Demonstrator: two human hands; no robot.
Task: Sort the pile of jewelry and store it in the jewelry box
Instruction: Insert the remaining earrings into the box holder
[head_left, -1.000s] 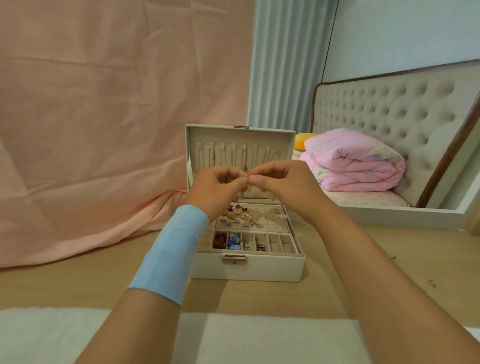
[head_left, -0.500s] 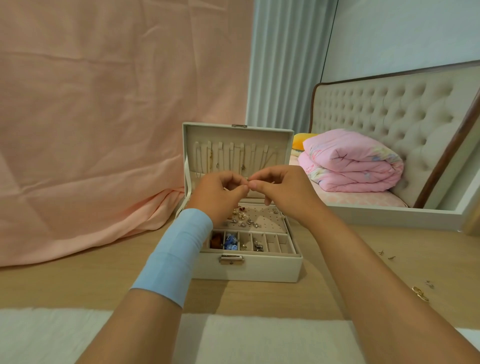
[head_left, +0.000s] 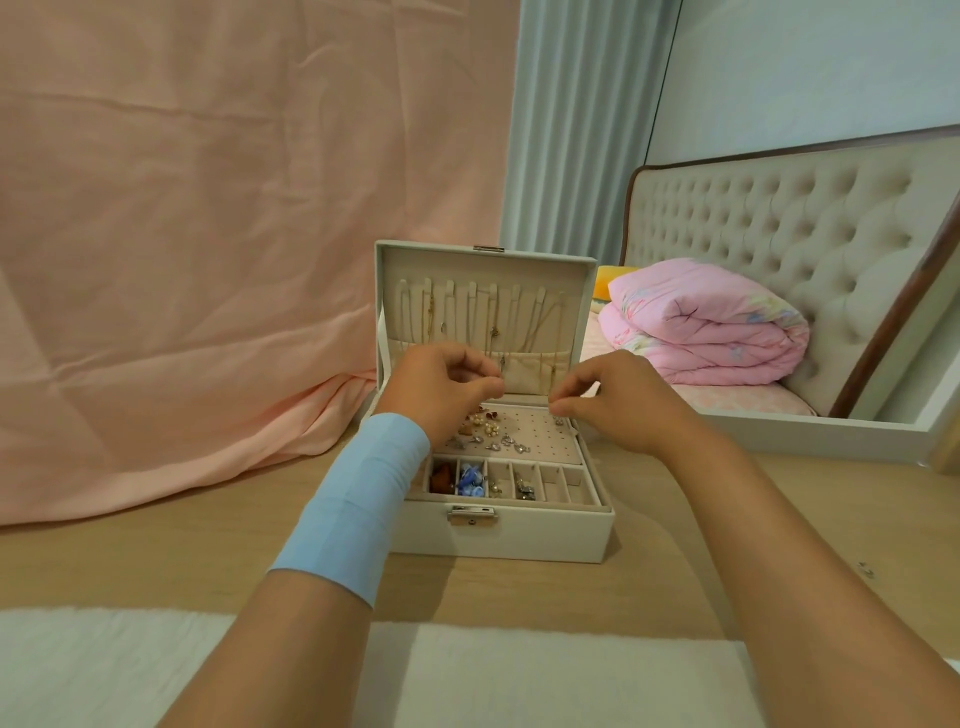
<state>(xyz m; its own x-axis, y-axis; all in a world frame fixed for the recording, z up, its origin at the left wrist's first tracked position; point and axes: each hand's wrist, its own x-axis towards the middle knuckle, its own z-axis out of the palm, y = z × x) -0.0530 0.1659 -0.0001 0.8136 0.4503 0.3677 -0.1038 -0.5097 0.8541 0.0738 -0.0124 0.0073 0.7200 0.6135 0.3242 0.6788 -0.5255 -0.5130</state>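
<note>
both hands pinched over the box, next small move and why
Probably raise the left hand and right hand to a bare hook in the lid: their fingers pinch apart, as if stretching a chain too fine to see, and necklaces already hang there.

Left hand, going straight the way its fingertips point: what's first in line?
The left hand points rightward above the jewelry box. First in line is probably the right hand, with a free gap between. Depth is unclear.
</note>
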